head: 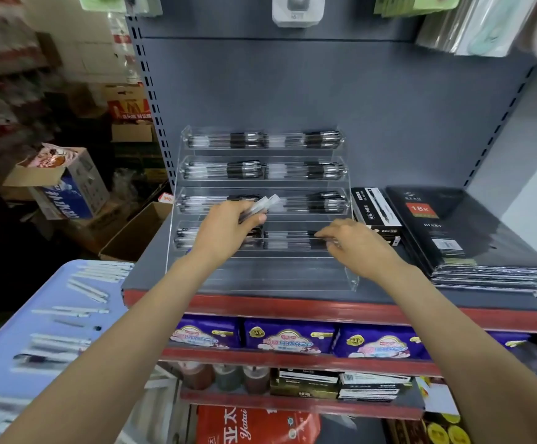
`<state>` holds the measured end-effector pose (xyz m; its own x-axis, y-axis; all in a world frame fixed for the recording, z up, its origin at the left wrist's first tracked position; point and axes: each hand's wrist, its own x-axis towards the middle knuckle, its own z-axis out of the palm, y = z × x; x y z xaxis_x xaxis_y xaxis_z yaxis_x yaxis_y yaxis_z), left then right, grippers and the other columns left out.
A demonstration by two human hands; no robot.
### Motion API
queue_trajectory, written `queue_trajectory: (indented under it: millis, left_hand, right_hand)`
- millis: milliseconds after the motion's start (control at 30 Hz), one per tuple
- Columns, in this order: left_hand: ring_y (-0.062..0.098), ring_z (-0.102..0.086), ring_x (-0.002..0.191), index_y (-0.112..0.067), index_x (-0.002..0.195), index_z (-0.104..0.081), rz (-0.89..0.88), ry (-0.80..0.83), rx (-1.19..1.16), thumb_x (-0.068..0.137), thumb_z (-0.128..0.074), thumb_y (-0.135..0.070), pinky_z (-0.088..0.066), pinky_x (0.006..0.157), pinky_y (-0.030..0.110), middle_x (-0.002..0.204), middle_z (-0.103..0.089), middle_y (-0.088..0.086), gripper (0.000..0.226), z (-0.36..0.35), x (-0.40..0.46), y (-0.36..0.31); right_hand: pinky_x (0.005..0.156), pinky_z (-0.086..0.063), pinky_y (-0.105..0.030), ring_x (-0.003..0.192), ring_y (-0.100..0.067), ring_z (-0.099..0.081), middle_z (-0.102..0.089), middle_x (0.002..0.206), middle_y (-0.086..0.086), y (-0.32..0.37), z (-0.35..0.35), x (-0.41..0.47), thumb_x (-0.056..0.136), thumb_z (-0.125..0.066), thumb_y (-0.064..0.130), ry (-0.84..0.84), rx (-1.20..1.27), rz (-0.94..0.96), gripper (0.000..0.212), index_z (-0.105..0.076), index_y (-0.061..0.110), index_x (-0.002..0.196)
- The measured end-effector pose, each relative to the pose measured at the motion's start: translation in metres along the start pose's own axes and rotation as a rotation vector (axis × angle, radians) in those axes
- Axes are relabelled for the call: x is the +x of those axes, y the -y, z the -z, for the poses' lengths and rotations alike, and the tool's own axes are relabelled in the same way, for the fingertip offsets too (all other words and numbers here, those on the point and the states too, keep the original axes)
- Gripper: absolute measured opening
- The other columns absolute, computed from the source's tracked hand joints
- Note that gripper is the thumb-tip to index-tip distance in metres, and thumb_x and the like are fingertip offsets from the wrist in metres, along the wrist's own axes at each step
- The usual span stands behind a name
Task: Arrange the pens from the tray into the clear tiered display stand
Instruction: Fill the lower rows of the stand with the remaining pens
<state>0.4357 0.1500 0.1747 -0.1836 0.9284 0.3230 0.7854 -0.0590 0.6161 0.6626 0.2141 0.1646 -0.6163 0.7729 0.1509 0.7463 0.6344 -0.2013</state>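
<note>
A clear tiered display stand (pixel 352 277) sits on the grey shelf, its upper tiers filled with black-and-clear pens (pixel 260 141). My left hand (pixel 225 229) grips a small bundle of pens (pixel 262 205) in front of the third tier. My right hand (pixel 353 243) reaches to the right half of the fourth tier, fingertips touching the pens (pixel 289 240) lying there; whether it pinches one is unclear. The lowest tier holds nothing. A pale blue tray (pixel 14 328) at lower left carries several white and clear pens (pixel 84 288).
Black pen boxes (pixel 374 209) and a stack of black diaries (pixel 472 235) lie right of the stand. The shelf's red front edge (pixel 325 307) runs below it, with purple packs (pixel 289 336) underneath. Cardboard boxes (pixel 65 184) stand at left.
</note>
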Motion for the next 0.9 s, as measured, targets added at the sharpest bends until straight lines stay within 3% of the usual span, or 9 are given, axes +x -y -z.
queue_trajectory:
  millis: [100,200,367,500,600,667,733,800,900]
  left_hand:
    - [0.022,-0.051,0.054,-0.018,0.095,-0.07,-0.008,0.027,-0.023,0.091,-0.057,-0.032,-0.043,0.057,0.034,0.067,-0.066,0.006,0.019,-0.001,-0.001,-0.001]
    - [0.009,-0.052,0.048,-0.022,0.098,-0.069,-0.017,0.077,-0.102,0.092,-0.057,-0.03,-0.05,0.059,0.035,0.069,-0.069,-0.008,0.016,-0.001,-0.003,-0.005]
    - [0.0,-0.049,0.047,-0.028,0.086,-0.069,-0.097,0.266,-0.096,0.089,-0.06,-0.032,-0.042,0.054,0.028,0.064,-0.068,-0.01,0.011,-0.008,-0.001,-0.02]
    - [-0.001,-0.045,0.041,-0.025,0.084,-0.067,-0.121,0.319,-0.078,0.088,-0.06,-0.035,-0.04,0.052,0.026,0.069,-0.071,-0.006,0.013,-0.018,0.0,-0.031]
    - [0.0,-0.053,0.048,-0.022,0.089,-0.069,-0.071,0.281,-0.084,0.088,-0.061,-0.033,-0.044,0.056,0.028,0.072,-0.071,-0.008,0.013,-0.01,0.001,-0.018]
    - [0.015,-0.061,0.061,-0.027,0.084,-0.069,-0.061,0.23,-0.075,0.088,-0.061,-0.035,-0.046,0.062,0.034,0.075,-0.071,-0.004,0.012,-0.004,0.001,-0.006]
    - [0.025,-0.057,0.062,-0.027,0.082,-0.071,-0.06,0.192,-0.073,0.089,-0.06,-0.035,-0.042,0.06,0.033,0.078,-0.072,0.0,0.015,-0.004,0.002,-0.001]
    - [0.022,-0.052,0.059,-0.022,0.089,-0.072,-0.042,0.167,-0.067,0.09,-0.058,-0.033,-0.038,0.057,0.03,0.079,-0.071,0.003,0.018,-0.007,0.003,-0.004]
    - [0.018,-0.05,0.06,-0.02,0.09,-0.072,-0.024,0.167,-0.015,0.09,-0.058,-0.036,-0.035,0.056,0.028,0.081,-0.07,0.008,0.022,-0.011,0.002,-0.009]
  right_hand:
    - [0.094,-0.045,-0.036,0.109,-0.024,-0.056,-0.058,0.118,-0.004,0.006,0.0,-0.003,0.095,-0.05,0.021,-0.019,-0.044,0.036,0.03,-0.058,0.017,0.123]
    - [0.092,-0.046,-0.032,0.107,-0.021,-0.057,-0.058,0.115,-0.004,0.004,-0.004,-0.002,0.095,-0.051,0.021,-0.046,-0.014,0.017,0.027,-0.06,0.015,0.12]
    - [0.087,-0.048,-0.019,0.094,-0.006,-0.06,-0.063,0.104,0.004,0.009,0.002,-0.002,0.089,-0.061,0.021,-0.219,0.654,-0.057,0.033,-0.059,0.024,0.122]
    - [0.076,-0.051,-0.014,0.076,0.002,-0.063,-0.068,0.087,0.005,0.012,0.007,-0.003,0.086,-0.063,0.007,-0.254,0.856,-0.015,0.017,-0.068,0.021,0.095]
    - [0.072,-0.049,-0.013,0.071,0.005,-0.06,-0.066,0.082,0.01,-0.005,0.007,-0.008,0.084,-0.065,0.005,-0.342,0.821,-0.112,0.016,-0.067,0.02,0.086]
    - [0.073,-0.047,-0.012,0.073,0.002,-0.059,-0.065,0.082,0.011,-0.015,0.006,-0.011,0.084,-0.066,0.008,-0.356,0.73,-0.163,0.011,-0.067,0.019,0.086]
    - [0.072,-0.042,-0.004,0.075,0.004,-0.056,-0.065,0.083,0.011,-0.016,0.003,-0.011,0.085,-0.066,0.012,-0.329,0.609,-0.157,0.006,-0.068,0.017,0.088]
    - [0.076,-0.038,-0.001,0.08,0.005,-0.056,-0.066,0.092,0.007,-0.009,0.0,-0.008,0.086,-0.065,0.013,-0.304,0.471,-0.111,0.012,-0.07,0.013,0.097]
    - [0.092,-0.045,-0.02,0.097,-0.01,-0.061,-0.069,0.107,0.001,0.001,-0.002,-0.003,0.088,-0.062,0.014,-0.262,0.352,-0.04,0.02,-0.071,0.015,0.107]
